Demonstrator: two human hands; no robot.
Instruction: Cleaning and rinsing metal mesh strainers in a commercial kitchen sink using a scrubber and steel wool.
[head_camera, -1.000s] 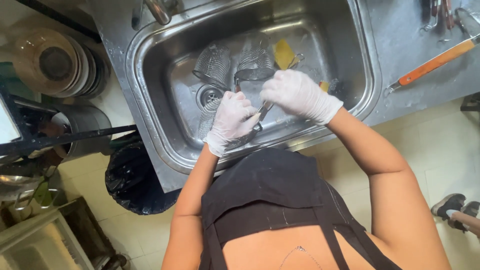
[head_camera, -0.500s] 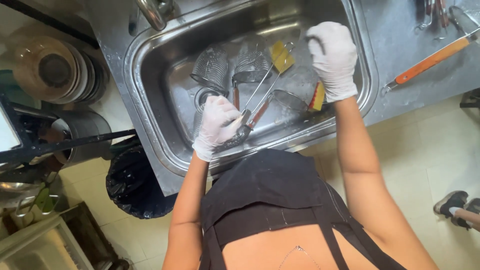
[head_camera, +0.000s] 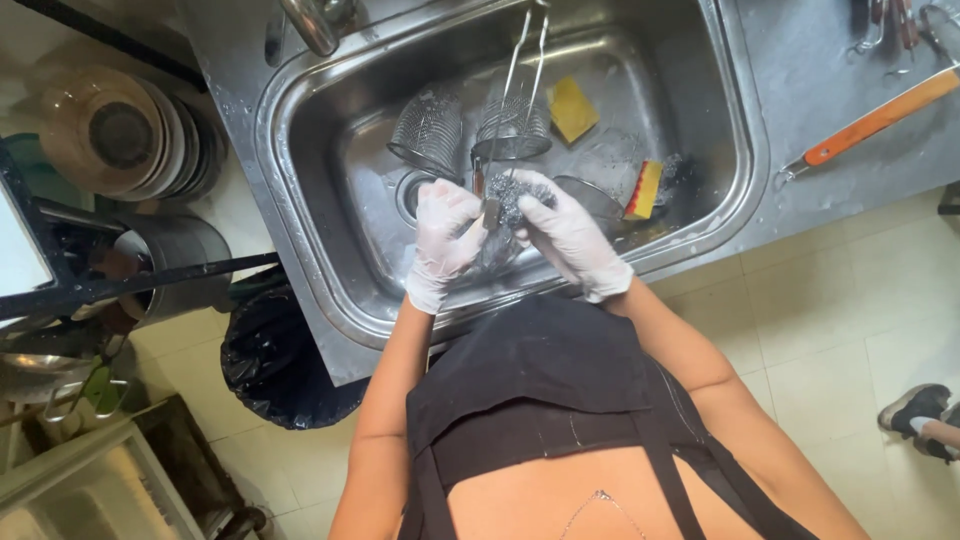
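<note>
Both gloved hands meet over the steel sink (head_camera: 300, 200). My left hand (head_camera: 443, 240) grips the handle of a small wire mesh strainer (head_camera: 493, 248) that hangs low at the sink's front. My right hand (head_camera: 568, 235) presses a grey steel wool pad (head_camera: 515, 195) against it. Behind them two mesh baskets (head_camera: 430, 130) (head_camera: 512, 128) lie on the sink floor; the second has long wire handles reaching up. A yellow sponge (head_camera: 572, 108) lies further back, and a yellow-and-red sponge (head_camera: 643, 190) sits at the right.
The tap (head_camera: 310, 22) is at the sink's back left. An orange-handled tool (head_camera: 880, 118) lies on the right counter. Stacked bowls and plates (head_camera: 110, 130) stand left, a black bin bag (head_camera: 280, 360) below. Another person's shoe (head_camera: 915, 405) is at the right.
My right hand, raised over the sink's right side half a second ago, has come back down to my left hand with the steel wool. The left hand stayed on the strainer.
</note>
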